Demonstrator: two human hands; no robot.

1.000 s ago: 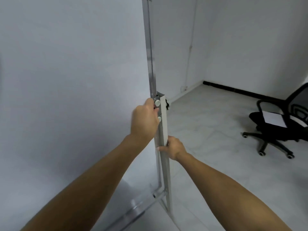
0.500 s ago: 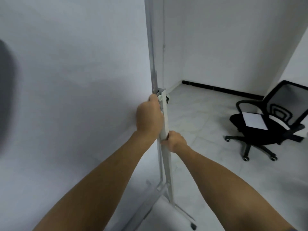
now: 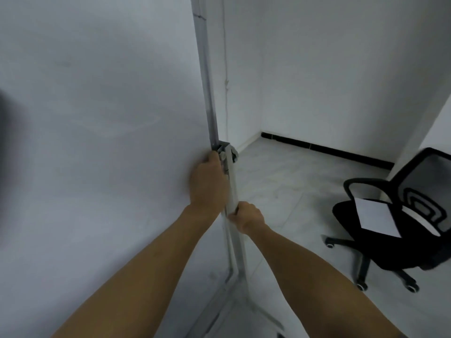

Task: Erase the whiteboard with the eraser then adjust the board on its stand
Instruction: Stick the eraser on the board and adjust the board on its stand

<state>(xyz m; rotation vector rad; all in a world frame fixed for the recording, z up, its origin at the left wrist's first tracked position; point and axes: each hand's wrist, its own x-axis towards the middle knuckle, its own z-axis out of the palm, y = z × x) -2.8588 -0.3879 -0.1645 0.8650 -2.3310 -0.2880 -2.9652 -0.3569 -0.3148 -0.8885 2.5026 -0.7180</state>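
Note:
The whiteboard fills the left half of the view, its surface wiped with only faint marks. Its metal side frame runs down to the stand's upright post. My left hand grips the board's right edge just below the bracket with its knob. My right hand is curled round the stand post a little lower. The eraser is not in sight.
A black office chair on castors stands at the right with a white sheet of paper on its seat. The stand's foot reaches across the tiled floor at the bottom. White walls with a black skirting close the corner behind.
The view has swung right and closer, so the chair sits nearer the middle. My left hand has slid slightly down the edge below the knob; my right hand keeps its hold on the post.

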